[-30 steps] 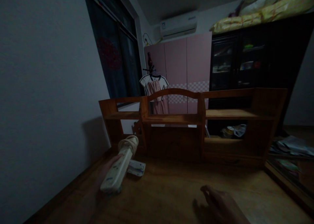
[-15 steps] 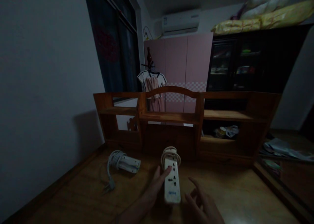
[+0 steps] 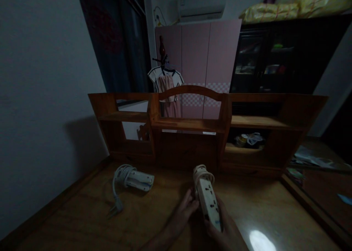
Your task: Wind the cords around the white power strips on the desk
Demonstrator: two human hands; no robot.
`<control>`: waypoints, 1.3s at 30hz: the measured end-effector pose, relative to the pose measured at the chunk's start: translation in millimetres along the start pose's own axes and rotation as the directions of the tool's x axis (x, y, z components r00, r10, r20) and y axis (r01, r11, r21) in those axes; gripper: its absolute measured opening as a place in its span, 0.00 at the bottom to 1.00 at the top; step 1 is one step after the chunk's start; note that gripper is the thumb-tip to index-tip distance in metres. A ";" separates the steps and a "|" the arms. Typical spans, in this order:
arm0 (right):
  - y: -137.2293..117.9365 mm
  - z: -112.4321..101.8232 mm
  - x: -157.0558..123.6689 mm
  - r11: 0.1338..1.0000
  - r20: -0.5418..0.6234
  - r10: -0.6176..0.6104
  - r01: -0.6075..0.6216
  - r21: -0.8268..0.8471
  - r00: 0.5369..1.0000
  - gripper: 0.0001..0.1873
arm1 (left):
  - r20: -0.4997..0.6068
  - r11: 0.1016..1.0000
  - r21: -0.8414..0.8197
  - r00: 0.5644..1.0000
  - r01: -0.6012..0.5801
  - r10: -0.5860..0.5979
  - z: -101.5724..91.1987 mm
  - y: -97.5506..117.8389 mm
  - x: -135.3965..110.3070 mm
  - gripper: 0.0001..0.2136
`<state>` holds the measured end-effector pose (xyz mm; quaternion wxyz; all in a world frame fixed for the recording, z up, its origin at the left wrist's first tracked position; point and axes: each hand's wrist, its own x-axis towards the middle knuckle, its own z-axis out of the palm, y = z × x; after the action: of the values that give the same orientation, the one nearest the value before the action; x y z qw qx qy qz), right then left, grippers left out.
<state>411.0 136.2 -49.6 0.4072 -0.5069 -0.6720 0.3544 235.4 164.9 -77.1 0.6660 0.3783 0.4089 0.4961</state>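
A white power strip with its cord wound around the far end is held tilted above the wooden surface. My right hand grips its near end, thumb on the left side and fingers along the right. My left hand is at the strip's left side, its bent fingers against it below the coiled cord; the fingertips are partly hidden. To the left lies a second white power strip, wrapped in its cord, with its plug hanging loose on the surface.
A low wooden shelf unit stands along the back of the wooden surface. Its right compartment holds a tape roll and a plastic bag. A wall rises at the left. A bright glare shows at the lower right.
The held power strip has moved right and turned onto a tilt. My right hand, pointing and apart from it before, now grips its near end. The view has shifted slightly downward.
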 end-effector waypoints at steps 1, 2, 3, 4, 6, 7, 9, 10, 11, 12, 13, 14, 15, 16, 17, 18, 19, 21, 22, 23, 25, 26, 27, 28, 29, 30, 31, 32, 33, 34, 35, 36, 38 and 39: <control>3.5 -3.9 2.3 1.000 0.007 0.030 -0.031 0.004 1.000 0.37 | 0.008 0.999 0.034 1.000 -0.009 0.009 -0.3 3.9 -0.7 0.38; 5.7 -8.3 4.5 0.998 0.018 0.056 -0.057 0.005 0.998 0.36 | 0.029 0.998 0.060 0.999 -0.026 0.024 -0.2 8.9 -1.7 0.38; 6.1 -12.8 6.5 0.997 0.030 0.073 -0.074 0.004 0.997 0.34 | 0.064 0.996 0.073 0.997 -0.047 0.042 0.4 14.4 -2.7 0.38; 4.9 -17.1 7.9 0.997 0.048 0.079 -0.079 0.006 0.996 0.32 | 0.096 0.994 0.076 0.993 -0.074 0.067 1.3 19.9 -3.6 0.37; -1.4 -24.1 9.2 0.998 0.076 0.063 -0.065 0.019 0.995 0.30 | 0.131 0.990 0.069 0.985 -0.120 0.111 3.1 29.2 -4.6 0.35; -5.7 -26.5 9.1 0.998 0.086 0.049 -0.052 0.027 0.995 0.29 | 0.129 0.989 0.066 0.984 -0.132 0.122 3.8 32.5 -4.8 0.34; -13.9 -29.4 8.2 0.999 0.096 0.025 -0.028 0.030 0.995 0.29 | 0.097 0.989 0.070 0.988 -0.131 0.124 4.1 36.2 -4.6 0.33; -17.0 -30.2 7.5 1.000 0.097 0.014 -0.017 0.024 0.995 0.29 | 0.076 0.989 0.074 0.990 -0.125 0.119 3.8 37.0 -4.5 0.32; -19.3 -30.7 6.9 1.000 0.094 0.006 -0.007 0.015 0.996 0.28 | 0.055 0.990 0.077 0.992 -0.121 0.117 3.2 37.5 -4.3 0.32; -20.8 -31.0 6.3 1.000 0.093 0.000 -0.001 0.006 0.996 0.28 | 0.030 0.989 0.078 0.992 -0.125 0.123 2.3 37.7 -4.1 0.31; -21.4 -31.2 5.8 1.000 0.089 -0.004 0.005 -0.004 0.996 0.28 | 0.000 0.988 0.081 0.991 -0.130 0.131 1.1 38.0 -3.8 0.30; -21.5 -31.2 5.3 1.000 0.086 -0.007 0.008 -0.016 0.996 0.28 | -0.033 0.987 0.083 0.990 -0.134 0.138 -0.2 38.4 -3.5 0.29; -21.3 -31.2 4.8 1.000 0.084 -0.012 0.014 -0.028 0.996 0.28 | -0.072 0.986 0.082 0.986 -0.143 0.149 -1.7 39.1 -3.0 0.27; -20.9 -31.0 4.4 0.999 0.082 -0.020 0.023 -0.040 0.996 0.29 | -0.114 0.985 0.077 0.980 -0.157 0.165 -3.3 40.0 -2.4 0.26; -20.5 -30.8 3.9 0.998 0.081 -0.028 0.032 -0.051 0.996 0.30 | -0.155 0.982 0.063 0.971 -0.176 0.183 -5.0 41.1 -1.7 0.24; -20.3 -30.6 3.5 0.997 0.079 -0.037 0.042 -0.063 0.996 0.31 | -0.190 0.980 0.041 0.961 -0.195 0.199 -6.7 42.2 -1.0 0.23; -20.2 -30.3 3.0 0.996 0.075 -0.045 0.050 -0.076 0.996 0.32 | -0.210 0.976 0.007 0.953 -0.220 0.216 -8.5 43.1 -0.2 0.21; -20.7 -29.9 2.3 0.992 0.058 -0.054 0.060 -0.108 0.997 0.33 | -0.232 0.961 -0.080 0.942 -0.266 0.242 -12.2 43.9 1.8 0.18; -21.2 -29.9 2.0 0.990 0.051 -0.057 0.062 -0.124 0.997 0.33 | -0.239 0.952 -0.124 0.940 -0.280 0.245 -14.1 43.5 3.1 0.17; -21.9 -30.0 1.9 0.989 0.045 -0.060 0.065 -0.135 0.997 0.33 | -0.247 0.943 -0.162 0.937 -0.292 0.248 -16.1 42.7 4.6 0.17; -23.2 -30.7 1.7 0.989 0.036 -0.062 0.066 -0.133 0.997 0.33 | -0.257 0.938 -0.171 0.933 -0.300 0.252 -20.0 40.4 7.9 0.20; -23.8 -31.3 1.6 0.991 0.033 -0.057 0.061 -0.123 0.998 0.32 | -0.258 0.946 -0.140 0.933 -0.292 0.250 -21.6 39.4 9.5 0.22; -24.1 -31.9 1.5 0.992 0.030 -0.050 0.053 -0.113 0.998 0.31 | -0.251 0.956 -0.094 0.936 -0.279 0.249 -22.8 38.6 10.9 0.24; -24.2 -32.5 1.3 0.993 0.025 -0.043 0.045 -0.107 0.999 0.30 | -0.241 0.964 -0.046 0.940 -0.262 0.244 -23.4 38.2 11.9 0.26; -24.0 -32.9 0.9 0.994 0.021 -0.037 0.039 -0.106 0.999 0.30 | -0.234 0.970 -0.003 0.943 -0.242 0.235 -23.4 38.2 12.5 0.27; -23.6 -33.2 0.4 0.994 0.021 -0.034 0.036 -0.106 0.999 0.29 | -0.229 0.975 0.028 0.948 -0.223 0.223 -22.7 38.4 12.9 0.28; -23.0 -33.3 -0.2 0.993 0.022 -0.038 0.040 -0.108 0.999 0.29 | -0.223 0.977 0.046 0.951 -0.210 0.215 -21.5 38.7 12.9 0.29; -22.3 -33.2 -0.9 0.993 0.022 -0.048 0.050 -0.110 0.999 0.29 | -0.214 0.977 0.061 0.953 -0.205 0.213 -19.9 38.8 12.8 0.30; -21.5 -33.1 -1.7 0.992 0.021 -0.059 0.061 -0.113 0.998 0.30 | -0.197 0.975 0.077 0.955 -0.209 0.220 -18.2 38.5 12.6 0.30; -20.9 -33.0 -2.5 0.991 0.020 -0.069 0.071 -0.117 0.997 0.30 | -0.170 0.970 0.097 0.957 -0.221 0.235 -16.7 37.7 12.5 0.31; -20.4 -33.1 -3.3 0.989 0.019 -0.079 0.081 -0.123 0.997 0.31 | -0.137 0.963 0.126 0.957 -0.239 0.255 -15.4 36.3 12.4 0.32; -20.2 -33.3 -4.0 0.987 0.018 -0.089 0.090 -0.130 0.996 0.32 | -0.105 0.953 0.162 0.955 -0.258 0.276 -14.7 34.4 12.4 0.33; -20.1 -34.5 -4.8 0.984 0.029 -0.107 0.110 -0.136 0.994 0.32 | -0.069 0.926 0.246 0.948 -0.285 0.311 -14.9 30.1 12.9 0.34; -20.3 -35.4 -4.9 0.984 0.031 -0.114 0.118 -0.131 0.993 0.32 | -0.067 0.913 0.285 0.944 -0.294 0.324 -15.7 28.2 13.2 0.34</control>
<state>435.9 128.9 -17.7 0.3845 -0.4887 -0.7273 0.2905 213.3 185.5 -59.6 0.4968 0.4970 0.4449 0.5552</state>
